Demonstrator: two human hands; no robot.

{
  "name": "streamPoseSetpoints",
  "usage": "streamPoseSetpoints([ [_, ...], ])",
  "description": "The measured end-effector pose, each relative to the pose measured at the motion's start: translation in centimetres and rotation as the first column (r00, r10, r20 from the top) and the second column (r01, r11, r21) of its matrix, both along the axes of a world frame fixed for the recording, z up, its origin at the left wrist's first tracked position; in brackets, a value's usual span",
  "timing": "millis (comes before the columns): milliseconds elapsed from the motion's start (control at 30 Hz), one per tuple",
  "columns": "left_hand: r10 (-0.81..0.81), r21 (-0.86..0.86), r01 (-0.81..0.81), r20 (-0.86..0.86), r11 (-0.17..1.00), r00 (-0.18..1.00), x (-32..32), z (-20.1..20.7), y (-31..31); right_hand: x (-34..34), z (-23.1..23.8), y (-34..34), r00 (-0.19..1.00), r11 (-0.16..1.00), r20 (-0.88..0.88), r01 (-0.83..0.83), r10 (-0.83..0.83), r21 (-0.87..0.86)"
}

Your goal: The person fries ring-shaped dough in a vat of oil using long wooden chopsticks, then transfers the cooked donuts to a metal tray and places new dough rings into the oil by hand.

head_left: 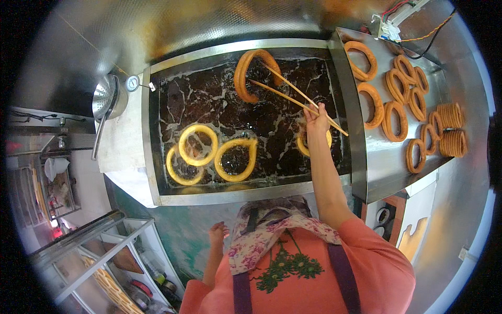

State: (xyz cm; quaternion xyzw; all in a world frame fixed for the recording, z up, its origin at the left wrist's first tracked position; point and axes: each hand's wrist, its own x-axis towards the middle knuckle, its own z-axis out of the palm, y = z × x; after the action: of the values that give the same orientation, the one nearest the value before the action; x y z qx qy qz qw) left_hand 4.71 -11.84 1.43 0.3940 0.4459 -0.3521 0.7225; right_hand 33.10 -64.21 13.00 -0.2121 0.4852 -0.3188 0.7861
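My right hand (316,123) is closed around a pair of long wooden cooking chopsticks (293,99). Their far ends reach into browned fried dough rings (243,76), tilted at the back of a vat of dark oil (282,125). Whether this is one ring or two overlapping is hard to tell. Paler yellow dough rings float nearer the front: one ring (198,130) overlaps another (185,180), and a third (252,157) lies beside them. A further pale ring (302,144) is partly hidden by my right forearm. Low at my left side, my left hand (218,233) has curled fingers, with nothing visible in them.
A metal draining tray (361,172) on the right holds several browned rings (395,121) and stacked rings (452,143). Left of the vat are a perforated metal ladle (104,99) and a dial thermometer (133,82). Wiring (389,29) hangs at the upper right. A glass-sided cabinet (120,251) stands lower left.
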Motion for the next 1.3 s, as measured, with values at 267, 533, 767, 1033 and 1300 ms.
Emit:
streamPoseSetpoints([
  [267,-0.143,0.245,0.138,0.002,0.960,0.990,0.5,-0.3,-2.2,-1.9,2.2,1.0,0.992,0.999,0.122,-0.047,0.043,0.024],
  [533,-0.118,0.272,0.087,0.101,0.958,0.988,0.4,0.8,-3.6,-2.4,7.4,0.4,0.981,0.998,0.183,-0.054,0.060,-0.033],
  [767,-0.090,0.218,0.071,0.079,0.973,0.993,0.8,0.6,-3.8,-4.5,11.8,-1.2,0.954,0.994,0.293,-0.030,0.060,-0.107],
  [1033,-0.106,0.169,0.080,0.148,0.982,0.983,0.0,-7.7,-1.8,-7.2,14.5,-2.2,0.950,0.993,0.310,0.014,0.024,-0.120],
  [1300,-0.127,0.214,0.110,0.069,0.971,0.989,4.3,1.6,-5.4,-11.3,15.1,-4.5,0.955,0.988,0.297,0.064,-0.018,-0.143],
])
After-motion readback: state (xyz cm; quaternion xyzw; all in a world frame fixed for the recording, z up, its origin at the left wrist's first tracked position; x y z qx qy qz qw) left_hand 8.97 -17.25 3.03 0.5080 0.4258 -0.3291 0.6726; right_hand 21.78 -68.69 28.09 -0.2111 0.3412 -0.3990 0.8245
